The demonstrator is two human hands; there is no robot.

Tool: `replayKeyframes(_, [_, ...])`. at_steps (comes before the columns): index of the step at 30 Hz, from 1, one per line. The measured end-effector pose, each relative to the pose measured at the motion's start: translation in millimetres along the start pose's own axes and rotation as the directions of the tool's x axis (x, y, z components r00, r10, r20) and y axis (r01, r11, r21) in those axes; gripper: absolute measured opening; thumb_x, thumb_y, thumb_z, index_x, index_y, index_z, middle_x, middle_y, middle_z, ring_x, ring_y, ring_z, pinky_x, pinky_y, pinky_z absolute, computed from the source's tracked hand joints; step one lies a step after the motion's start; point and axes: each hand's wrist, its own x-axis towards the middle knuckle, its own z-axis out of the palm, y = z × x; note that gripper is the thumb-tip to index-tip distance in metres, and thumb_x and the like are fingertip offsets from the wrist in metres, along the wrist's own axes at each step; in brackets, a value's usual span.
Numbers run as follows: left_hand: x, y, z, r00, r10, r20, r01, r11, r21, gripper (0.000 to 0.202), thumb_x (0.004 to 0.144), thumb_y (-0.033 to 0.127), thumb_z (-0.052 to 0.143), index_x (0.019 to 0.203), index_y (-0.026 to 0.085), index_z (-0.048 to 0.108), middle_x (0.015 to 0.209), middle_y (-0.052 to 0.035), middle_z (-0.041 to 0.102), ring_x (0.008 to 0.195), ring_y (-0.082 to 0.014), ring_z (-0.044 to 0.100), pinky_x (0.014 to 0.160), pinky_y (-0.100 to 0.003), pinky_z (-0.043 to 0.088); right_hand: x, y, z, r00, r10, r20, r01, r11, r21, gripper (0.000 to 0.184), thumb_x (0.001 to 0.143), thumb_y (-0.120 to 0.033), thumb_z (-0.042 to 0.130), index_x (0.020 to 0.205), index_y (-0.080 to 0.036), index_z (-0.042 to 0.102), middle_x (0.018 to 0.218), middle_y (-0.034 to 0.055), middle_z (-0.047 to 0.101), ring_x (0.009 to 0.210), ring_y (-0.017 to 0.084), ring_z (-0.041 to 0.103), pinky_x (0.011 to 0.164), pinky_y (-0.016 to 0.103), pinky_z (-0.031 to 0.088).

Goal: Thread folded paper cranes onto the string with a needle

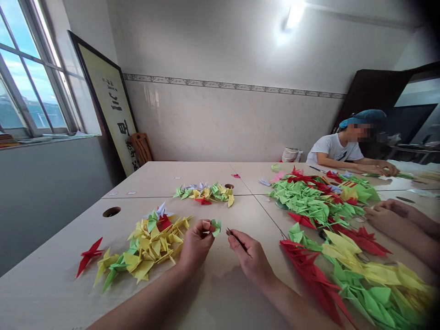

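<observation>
Over the middle of the table, my left hand (198, 243) pinches a small green folded-paper piece (216, 227) between thumb and fingers. A short gap to the right, my right hand (250, 256) is closed on a thin dark tool (237, 239) whose pointed tip faces the paper; its exact kind is too small to make out. Beside my left hand lies a pile of yellow folded-paper cranes (154, 245), mixed with some green, red and pale blue ones. A red paper crane (90, 255) rests apart at the left.
A smaller row of mixed paper cranes (204, 192) lies farther back. Large green, red and yellow heaps (305, 199) cover the right side. Another person's hands (395, 215) reach in at right; a person in a blue cap (338, 149) sits beyond. The table has cable holes (112, 211).
</observation>
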Motion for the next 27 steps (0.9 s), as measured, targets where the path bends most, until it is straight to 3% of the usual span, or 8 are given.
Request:
replayKeyframes(4, [-3.1,1.3,-2.3,0.958,0.256,0.127,-0.278,0.935,0.218,0.016,0.063,0.002,0.049,0.060,0.017,0.055,0.079,-0.0037,0.058,0.078,-0.0143,0.056,0.068,-0.024,0.043,-0.7,-0.3,-2.2,0.991,-0.135,0.018,0.136,0.975,-0.175,0.024,0.088,-0.029,0.038,0.089,-0.017,0.058,0.073,0.0043,0.058,0.068,0.016,0.051,0.063,0.024,0.039])
replayKeyframes(8, [-7.9,6.0,-2.9,0.900,0.356,0.253,-0.421,0.861,0.285,0.018,0.067,0.002,0.048,0.063,0.018,0.056,0.081,-0.0040,0.058,0.078,-0.0142,0.056,0.068,-0.024,0.044,-1.8,0.8,-1.0,0.987,-0.157,0.021,0.157,0.954,-0.256,0.023,0.089,-0.027,0.037,0.088,-0.017,0.058,0.076,0.0053,0.060,0.070,0.017,0.053,0.064,0.025,0.039])
replayKeyframes(13, [-10.2,10.3,-3.2,0.924,0.285,0.253,-0.356,0.884,0.303,0.019,0.068,0.004,0.050,0.063,0.020,0.060,0.083,-0.0048,0.058,0.080,-0.0156,0.056,0.070,-0.025,0.044,-1.8,-1.0,-0.6,0.990,-0.143,0.006,0.140,0.958,-0.250,0.025,0.089,-0.028,0.037,0.081,-0.019,0.060,0.069,0.0039,0.058,0.063,0.016,0.050,0.058,0.024,0.036])
replayKeyframes(17, [-10.5,15.2,-3.0,0.938,0.247,0.244,-0.307,0.918,0.252,0.019,0.067,0.006,0.052,0.065,0.021,0.063,0.081,-0.0050,0.058,0.077,-0.0158,0.055,0.068,-0.024,0.043,-1.8,-3.0,-0.6,0.997,-0.080,-0.010,0.078,0.987,-0.144,0.025,0.088,-0.031,0.039,0.079,-0.019,0.058,0.070,0.0034,0.058,0.063,0.016,0.050,0.058,0.024,0.037])
replayKeyframes(22, [-8.0,16.5,-4.5,0.946,0.240,0.220,-0.306,0.885,0.350,0.013,0.072,0.012,0.053,0.076,0.020,0.063,0.078,-0.0050,0.054,0.067,-0.0137,0.052,0.054,-0.020,0.040,0.0,0.3,-1.7,0.998,0.052,-0.033,-0.052,0.999,-0.005,0.027,0.086,-0.039,0.042,0.083,-0.017,0.058,0.066,0.0019,0.054,0.063,0.015,0.049,0.056,0.023,0.038])
replayKeyframes(27, [10.7,26.6,-20.3,0.939,0.286,0.190,-0.341,0.843,0.416,0.014,0.076,0.017,0.052,0.082,0.020,0.064,0.080,-0.0057,0.056,0.066,-0.0136,0.053,0.057,-0.022,0.042,4.1,13.1,-1.3,0.983,0.182,-0.029,-0.180,0.981,0.079,0.037,0.084,-0.048,0.042,0.085,-0.015,0.060,0.059,-0.0015,0.048,0.051,0.012,0.041,0.049,0.023,0.033])
